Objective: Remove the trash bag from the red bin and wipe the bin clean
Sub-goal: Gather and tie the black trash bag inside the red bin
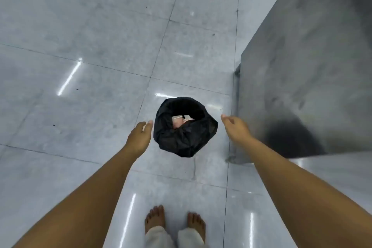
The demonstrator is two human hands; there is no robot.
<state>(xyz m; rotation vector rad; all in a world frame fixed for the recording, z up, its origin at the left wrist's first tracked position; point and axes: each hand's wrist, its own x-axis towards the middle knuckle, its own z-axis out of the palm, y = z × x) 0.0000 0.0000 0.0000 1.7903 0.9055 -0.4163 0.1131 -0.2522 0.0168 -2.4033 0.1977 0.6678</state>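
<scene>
Both forearms reach down over the tiled floor (80, 56). Left hand (140, 137) and right hand (235, 128) are open and empty, flanking the black trash bag (185, 137), neither touching it. Bag stands beside a metal cabinet (302, 66), paper scraps (182, 121) inside.

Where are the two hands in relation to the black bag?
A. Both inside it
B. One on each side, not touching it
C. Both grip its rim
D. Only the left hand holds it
B: the left hand and right hand flank the bag, with floor visible between.
</scene>
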